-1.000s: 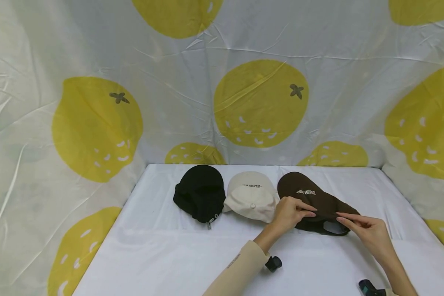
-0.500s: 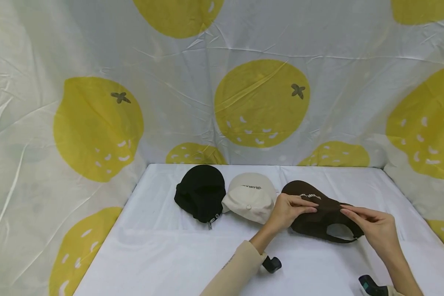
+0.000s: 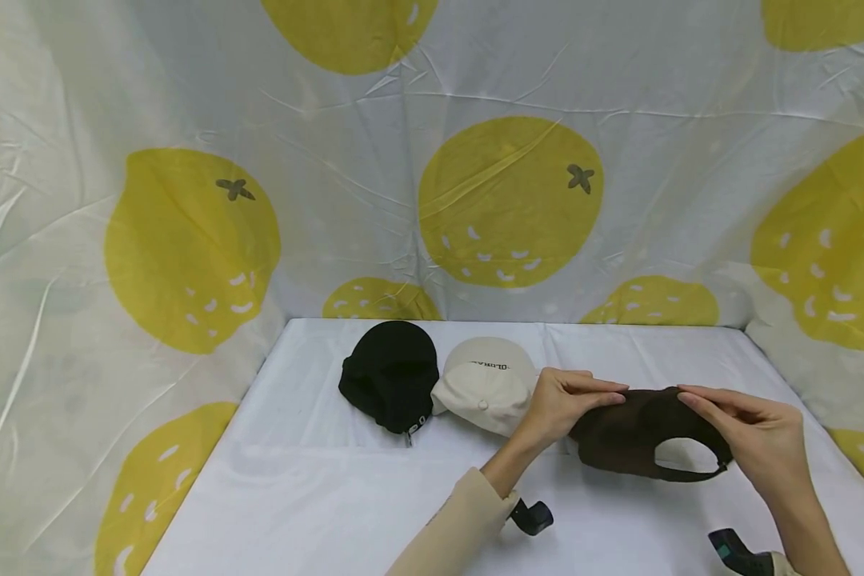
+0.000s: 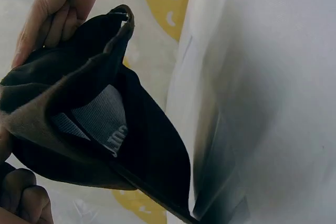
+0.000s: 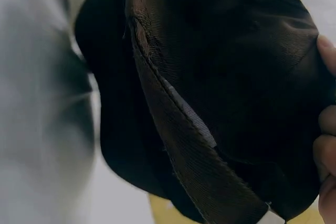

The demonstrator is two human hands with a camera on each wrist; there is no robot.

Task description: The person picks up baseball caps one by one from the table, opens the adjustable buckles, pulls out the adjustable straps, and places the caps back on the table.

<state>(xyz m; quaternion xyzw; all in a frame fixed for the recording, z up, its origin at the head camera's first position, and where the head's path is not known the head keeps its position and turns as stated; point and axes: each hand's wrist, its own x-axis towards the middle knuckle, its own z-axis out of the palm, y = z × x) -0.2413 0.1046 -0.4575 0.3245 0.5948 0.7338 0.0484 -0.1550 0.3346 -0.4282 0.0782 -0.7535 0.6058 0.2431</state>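
Both hands hold a dark brown baseball cap point(image 3: 619, 440) at the right of the table in the head view. My left hand point(image 3: 558, 408) pinches its top edge on the left, and my right hand point(image 3: 763, 436) pinches the right end of that edge. The cap is tipped so its rear opening and strap face the camera; its front lettering is hidden in the head view. The left wrist view looks into the cap point(image 4: 89, 150), past a grey label inside. Fingers point(image 5: 328, 121) press the cloth at the right wrist view's edge.
A cream cap point(image 3: 486, 392) with dark lettering lies just left of the left hand. Beside it, further left, sits a black cap point(image 3: 389, 376) with a metal buckle. White cloth point(image 3: 317, 504) covers the table, and a lemon-print curtain point(image 3: 331, 200) hangs behind.
The brown cap has turned from lying crown-up with its lettering showing to tipped up toward the camera, and shifted right. The right hand moved right; the left hand rose slightly. Both kept their pinch.
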